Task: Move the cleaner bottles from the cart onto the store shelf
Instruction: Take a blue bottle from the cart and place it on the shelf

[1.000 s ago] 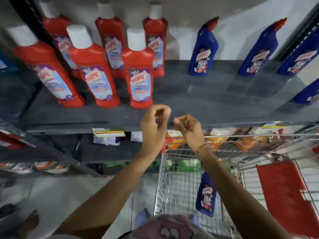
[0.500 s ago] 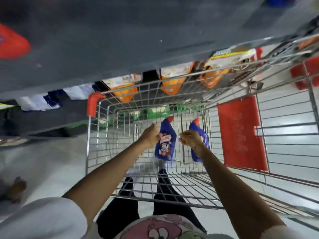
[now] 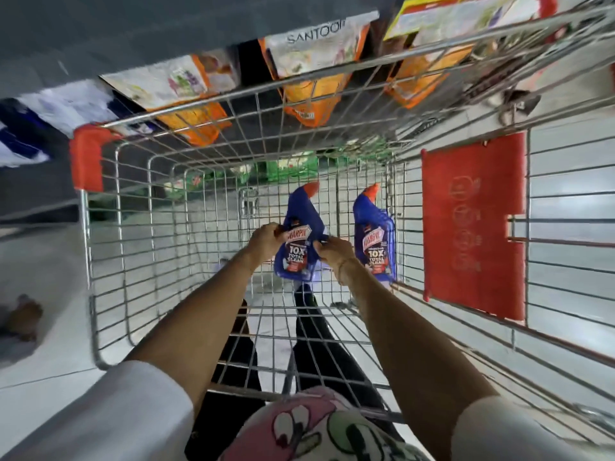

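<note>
Two blue cleaner bottles with orange caps lie on the bottom of the wire cart (image 3: 87, 261). My left hand (image 3: 266, 237) grips the left edge of the nearer-left blue bottle (image 3: 298, 234), and my right hand (image 3: 332, 250) pinches its right edge, so both hands are on this one bottle. The second blue bottle (image 3: 374, 242) lies just right of my right hand, untouched. The grey store shelf (image 3: 133, 28) runs across the top of the view, above the cart's far end.
Orange and white packets (image 3: 309, 78) hang under the shelf behind the cart's far rim. A red flap (image 3: 472, 227) sits on the cart's right side. Red corner guard (image 3: 86, 161) at the cart's left. Someone's foot (image 3: 23, 314) is on the floor at left.
My view dropped from the shelf of red and blue bottles down into the cart. Both hands went from the shelf edge into the cart and closed on the left blue bottle.
</note>
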The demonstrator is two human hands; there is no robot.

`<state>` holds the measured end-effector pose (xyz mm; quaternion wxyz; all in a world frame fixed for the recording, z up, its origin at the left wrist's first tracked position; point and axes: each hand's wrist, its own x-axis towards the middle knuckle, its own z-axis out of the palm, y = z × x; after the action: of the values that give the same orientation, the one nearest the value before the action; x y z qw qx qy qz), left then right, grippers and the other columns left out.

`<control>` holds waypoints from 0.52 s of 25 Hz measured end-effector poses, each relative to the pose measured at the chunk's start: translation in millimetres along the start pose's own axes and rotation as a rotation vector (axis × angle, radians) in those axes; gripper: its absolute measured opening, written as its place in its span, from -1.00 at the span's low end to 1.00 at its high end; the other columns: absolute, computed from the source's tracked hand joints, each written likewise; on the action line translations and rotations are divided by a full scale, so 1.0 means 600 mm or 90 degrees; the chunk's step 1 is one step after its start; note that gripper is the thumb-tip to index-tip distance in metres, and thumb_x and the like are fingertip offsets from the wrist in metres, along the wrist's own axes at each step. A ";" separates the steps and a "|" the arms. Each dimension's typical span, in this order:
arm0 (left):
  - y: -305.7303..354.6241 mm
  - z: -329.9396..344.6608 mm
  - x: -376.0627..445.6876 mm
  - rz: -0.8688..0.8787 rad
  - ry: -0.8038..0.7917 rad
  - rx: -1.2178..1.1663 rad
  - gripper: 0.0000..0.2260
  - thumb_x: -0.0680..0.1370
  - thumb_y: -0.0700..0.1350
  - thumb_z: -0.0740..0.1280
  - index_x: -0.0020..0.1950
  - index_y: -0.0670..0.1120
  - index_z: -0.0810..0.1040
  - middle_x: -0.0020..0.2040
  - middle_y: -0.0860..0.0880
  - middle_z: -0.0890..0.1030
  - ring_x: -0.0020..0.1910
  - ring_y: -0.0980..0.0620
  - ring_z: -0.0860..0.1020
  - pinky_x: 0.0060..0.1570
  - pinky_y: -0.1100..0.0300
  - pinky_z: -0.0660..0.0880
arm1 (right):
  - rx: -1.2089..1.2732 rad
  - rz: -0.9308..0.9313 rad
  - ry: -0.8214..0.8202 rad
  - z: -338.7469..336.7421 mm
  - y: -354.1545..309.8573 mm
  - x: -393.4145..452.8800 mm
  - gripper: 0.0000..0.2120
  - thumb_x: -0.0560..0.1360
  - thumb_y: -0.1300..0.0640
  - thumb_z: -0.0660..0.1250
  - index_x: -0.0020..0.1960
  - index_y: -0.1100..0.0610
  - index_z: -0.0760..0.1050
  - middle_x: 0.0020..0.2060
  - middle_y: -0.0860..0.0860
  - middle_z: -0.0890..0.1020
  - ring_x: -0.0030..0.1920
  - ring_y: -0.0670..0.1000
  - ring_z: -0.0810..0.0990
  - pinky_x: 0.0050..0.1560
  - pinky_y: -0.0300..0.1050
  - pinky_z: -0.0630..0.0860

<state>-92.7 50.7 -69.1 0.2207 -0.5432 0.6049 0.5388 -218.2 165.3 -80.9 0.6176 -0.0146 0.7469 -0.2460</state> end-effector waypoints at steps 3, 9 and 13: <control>-0.010 0.004 -0.007 0.008 -0.017 -0.088 -0.76 0.53 -0.10 0.29 0.11 -0.23 0.46 0.09 -0.26 0.57 0.06 -0.22 0.56 -0.01 -0.04 0.50 | 0.041 0.028 -0.018 -0.013 0.004 -0.014 -0.67 0.50 0.17 0.28 0.23 0.28 0.45 0.09 0.22 0.58 0.12 0.15 0.55 0.28 0.05 0.45; 0.052 -0.039 -0.091 0.096 -0.005 -0.275 -0.73 0.49 -0.29 0.32 0.15 -0.22 0.36 0.05 -0.20 0.52 0.02 -0.12 0.52 -0.16 0.18 0.52 | 0.238 -0.072 -0.076 -0.051 -0.041 -0.068 -0.81 0.51 0.37 0.20 0.07 0.19 0.47 -0.04 0.12 0.57 0.00 0.04 0.58 0.23 0.07 0.49; 0.091 -0.119 -0.165 0.217 0.062 -0.326 -0.70 0.48 -0.36 0.30 0.19 -0.26 0.38 -0.03 -0.10 0.57 -0.04 0.02 0.58 -0.06 0.24 0.54 | 0.214 -0.238 -0.109 -0.055 -0.129 -0.133 -0.70 0.52 0.39 0.17 -0.12 -0.01 0.42 -0.14 -0.11 0.57 -0.15 -0.17 0.56 -0.17 -0.32 0.54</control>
<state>-87.7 18.9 60.6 -0.0461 -0.4970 0.5414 0.6765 -252.1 134.6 25.9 0.6159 -0.0701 0.6252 -0.4742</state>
